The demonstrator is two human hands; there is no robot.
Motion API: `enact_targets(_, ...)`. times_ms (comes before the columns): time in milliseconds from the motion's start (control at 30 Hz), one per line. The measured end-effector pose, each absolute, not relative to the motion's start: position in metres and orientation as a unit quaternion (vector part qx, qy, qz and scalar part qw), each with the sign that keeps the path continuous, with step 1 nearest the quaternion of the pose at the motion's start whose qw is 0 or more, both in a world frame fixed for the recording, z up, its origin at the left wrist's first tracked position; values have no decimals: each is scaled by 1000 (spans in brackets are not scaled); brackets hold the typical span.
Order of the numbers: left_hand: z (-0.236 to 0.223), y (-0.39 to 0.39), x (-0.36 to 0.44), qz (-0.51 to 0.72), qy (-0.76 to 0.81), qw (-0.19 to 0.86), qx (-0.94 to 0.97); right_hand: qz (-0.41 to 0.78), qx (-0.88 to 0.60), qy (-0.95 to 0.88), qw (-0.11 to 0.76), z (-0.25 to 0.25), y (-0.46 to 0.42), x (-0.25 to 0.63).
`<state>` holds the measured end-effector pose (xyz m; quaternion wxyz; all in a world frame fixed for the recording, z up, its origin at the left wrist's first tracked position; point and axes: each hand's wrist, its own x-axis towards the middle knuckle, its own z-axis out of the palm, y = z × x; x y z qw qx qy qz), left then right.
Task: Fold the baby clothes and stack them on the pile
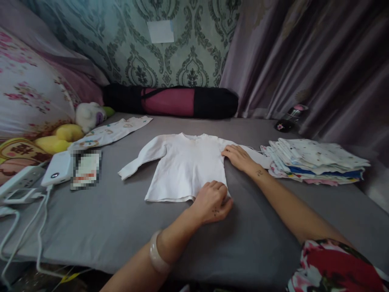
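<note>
A small white long-sleeved shirt lies spread on the grey sheet, neckline away from me. One sleeve reaches out to the left; the other runs right, partly behind my hand. My left hand, with a pale bangle on its wrist, is closed on the shirt's lower right hem corner. Farther up, my right hand has its fingers bent down at the shirt's right armpit, fingertips pressed on the cloth's edge. Whether those fingertips pinch fabric underneath is partly hidden, but they look gathered together on it.
A stack of folded clothes stands at the right, by a dark bottle. Patterned cloth and plush toys lie at the left. A power bank, power strip and cables are near. A long black-and-pink bag lies along the wall.
</note>
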<state>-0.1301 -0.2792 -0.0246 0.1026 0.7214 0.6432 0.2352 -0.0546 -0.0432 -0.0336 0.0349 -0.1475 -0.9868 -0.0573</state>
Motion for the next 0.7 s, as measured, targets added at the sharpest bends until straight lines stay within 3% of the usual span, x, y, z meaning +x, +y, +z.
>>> enact_targets(233,-28,-277,-132,212,682,85,695,-37,-225,-972,48,-30,-64,-82)
enact_targets(433,-49,-277,-136,184,740,31,647,50,-297,-953,39,-47,-81,-137)
enact_targets(700,-50,-278,-133,142,706,38,693,89,-387,-917,27,-67,-76,-168)
